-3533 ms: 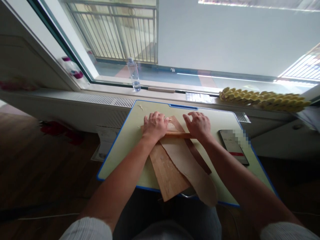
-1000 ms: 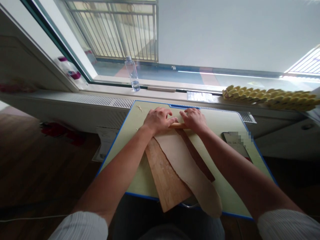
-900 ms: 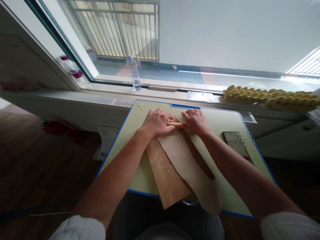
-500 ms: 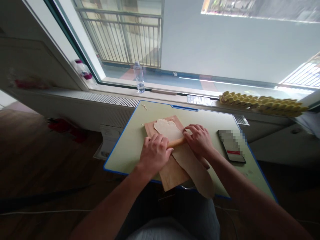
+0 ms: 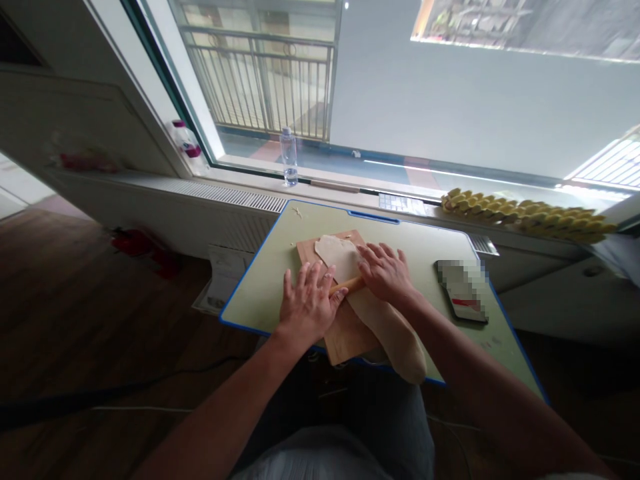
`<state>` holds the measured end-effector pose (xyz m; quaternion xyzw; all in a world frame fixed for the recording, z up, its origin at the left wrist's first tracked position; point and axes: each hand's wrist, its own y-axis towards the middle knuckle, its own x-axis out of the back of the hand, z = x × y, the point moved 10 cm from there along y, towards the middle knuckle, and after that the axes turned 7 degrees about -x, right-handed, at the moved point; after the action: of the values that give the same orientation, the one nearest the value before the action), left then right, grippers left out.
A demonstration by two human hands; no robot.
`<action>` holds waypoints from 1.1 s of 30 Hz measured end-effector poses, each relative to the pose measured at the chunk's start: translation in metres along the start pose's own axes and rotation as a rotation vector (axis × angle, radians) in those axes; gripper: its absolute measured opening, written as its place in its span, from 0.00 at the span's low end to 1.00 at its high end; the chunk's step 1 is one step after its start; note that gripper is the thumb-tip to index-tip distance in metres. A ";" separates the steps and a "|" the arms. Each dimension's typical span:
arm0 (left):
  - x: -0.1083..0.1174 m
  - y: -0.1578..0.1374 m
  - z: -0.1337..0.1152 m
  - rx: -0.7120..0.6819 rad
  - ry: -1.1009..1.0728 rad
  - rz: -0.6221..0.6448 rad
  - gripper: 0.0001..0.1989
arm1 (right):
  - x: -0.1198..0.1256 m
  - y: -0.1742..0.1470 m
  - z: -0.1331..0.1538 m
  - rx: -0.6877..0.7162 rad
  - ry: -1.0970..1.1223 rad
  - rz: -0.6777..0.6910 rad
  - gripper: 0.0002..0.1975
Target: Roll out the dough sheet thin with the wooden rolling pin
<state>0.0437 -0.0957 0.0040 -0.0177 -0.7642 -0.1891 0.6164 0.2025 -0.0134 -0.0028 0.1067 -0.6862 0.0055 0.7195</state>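
Observation:
A wooden rolling pin (image 5: pixel 349 286) lies across a long sheet of dough (image 5: pixel 337 255), its ends under my hands. My left hand (image 5: pixel 309 303) rests on the pin's left end, open, with fingers spread out flat. On the right end lies my right hand (image 5: pixel 384 270), also open, its fingers stretched forward over the dough. Under the dough is a wooden board (image 5: pixel 345 337), set at an angle. The dough's near end (image 5: pixel 407 357) hangs past the board and over the table's front edge.
The small table (image 5: pixel 260 287) has a blue rim. A phone (image 5: pixel 461 291) lies on its right side, and dough scraps (image 5: pixel 297 212) at the far left corner. On the windowsill stand a clear bottle (image 5: pixel 289 159) and yellow egg trays (image 5: pixel 525 212). A fire extinguisher (image 5: pixel 133 243) is on the floor.
My fingers have gone from curled over the rolling pin to stretched out flat on it. The view has shifted slightly, so the table sits a little differently in the picture.

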 end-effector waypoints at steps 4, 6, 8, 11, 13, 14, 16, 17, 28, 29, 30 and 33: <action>-0.002 0.008 0.010 0.007 0.005 0.009 0.31 | -0.003 0.010 0.003 0.008 -0.003 0.005 0.28; -0.003 0.011 0.014 0.006 0.004 0.012 0.30 | -0.003 0.014 0.004 0.011 0.010 0.009 0.29; -0.005 0.013 0.017 0.004 0.000 0.015 0.30 | -0.002 0.017 0.006 0.010 0.023 0.011 0.29; -0.007 0.017 0.021 0.000 -0.004 0.024 0.30 | -0.002 0.022 0.007 0.000 0.030 0.010 0.29; -0.008 0.020 0.024 -0.001 -0.003 0.032 0.31 | -0.003 0.025 0.008 0.001 0.027 0.013 0.29; -0.009 0.022 0.026 0.004 -0.003 0.034 0.31 | -0.003 0.028 0.009 0.000 0.027 0.015 0.29; -0.008 0.025 0.030 0.019 -0.005 0.034 0.31 | -0.005 0.032 0.010 0.000 0.030 0.025 0.29; -0.007 0.026 0.031 0.026 -0.007 0.034 0.30 | -0.006 0.035 0.011 -0.001 0.034 0.033 0.29; -0.008 0.048 0.054 0.121 -0.018 0.071 0.28 | -0.015 0.066 0.019 -0.026 0.073 0.110 0.32; -0.007 0.050 0.055 0.126 -0.015 0.060 0.27 | -0.015 0.068 0.020 -0.029 0.069 0.115 0.32; -0.006 0.052 0.056 0.130 -0.012 0.047 0.25 | -0.015 0.070 0.021 -0.031 0.065 0.119 0.31; 0.000 0.056 0.060 0.145 -0.003 -0.005 0.22 | -0.017 0.079 0.023 -0.051 0.073 0.119 0.31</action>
<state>0.0020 -0.0246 0.0086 0.0286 -0.7769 -0.1347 0.6143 0.1665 0.0629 -0.0077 0.0472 -0.6647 0.0348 0.7448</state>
